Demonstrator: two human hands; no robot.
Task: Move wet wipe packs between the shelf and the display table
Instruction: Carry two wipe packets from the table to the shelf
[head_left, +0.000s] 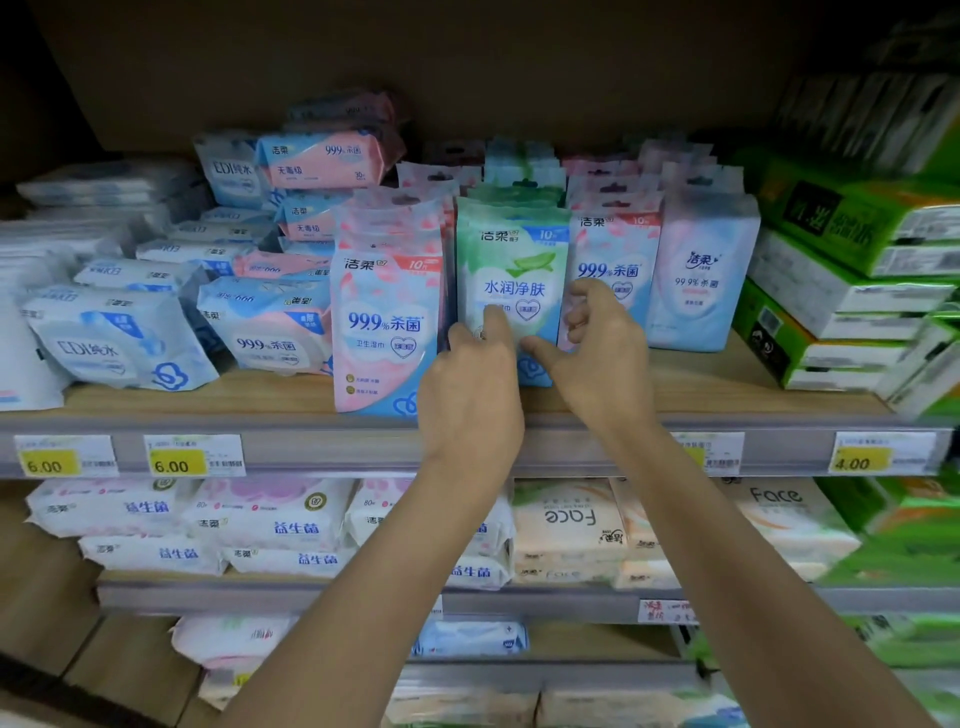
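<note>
both hands reach up to one green pack (511, 270) that stands upright near the front of the shelf (701, 384). left hand (470, 384) lies against the pack's lower left corner, its forefinger laid up along the front and the other fingers bent at the pack's left edge; whether it actually grips i cannot tell. right hand (597, 343) has its thumb stretched across the pack's lower front and its fingers curled round the right edge, so it pinches the pack there.

just left of the left hand stands a pink pack (384, 322), upright and touching the green one. behind the right hand's fingers stands a second pink pack (613, 254), and just right of that hand a pale pack (698, 280). further left of the left hand, flat packs (119, 343) lie in slanted piles. well right of the right hand, green boxes (831, 270) are stacked.

below the wrists, price tags (176, 457) sit in the shelf's front rail. under the forearms, white packs (280, 519) lie on a lower shelf (363, 595).
</note>
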